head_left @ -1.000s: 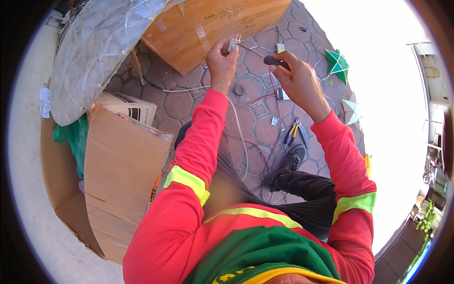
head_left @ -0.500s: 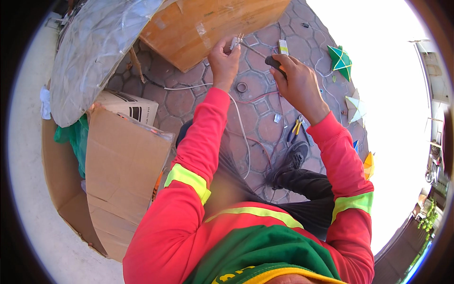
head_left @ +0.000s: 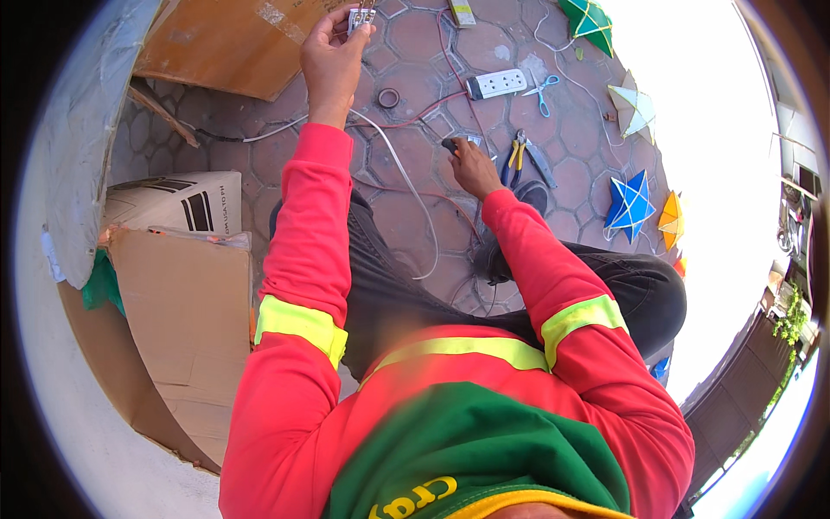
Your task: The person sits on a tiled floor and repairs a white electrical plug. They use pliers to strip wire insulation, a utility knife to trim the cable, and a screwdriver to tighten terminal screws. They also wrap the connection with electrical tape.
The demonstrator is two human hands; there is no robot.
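Note:
Up at the top of the view, my left hand (head_left: 335, 69) pinches a small white electrical plug (head_left: 361, 21) with metal prongs pointing away. A white cord (head_left: 391, 154) passes by that wrist and curves down toward my legs. Lower and to the right, my right hand (head_left: 477, 171) is closed around a screwdriver, its dark handle (head_left: 450, 146) showing past the fingers; the shaft cannot be made out. Just right of that hand lie yellow-and-blue pliers (head_left: 517, 154) and a grey tool (head_left: 541, 163) of unclear kind, near my shoe.
On the paving are a white power strip (head_left: 500, 83), light-blue scissors (head_left: 545, 95), a tape roll (head_left: 388, 98) and a small box (head_left: 462, 12). Star lanterns, one blue (head_left: 628, 206), line the right. Cardboard boxes (head_left: 177, 311) stand at left.
My right hand has drawn the screwdriver away from the plug, down toward the pliers. My left hand still holds the plug. The view has shifted, bringing the power strip and scissors into sight.

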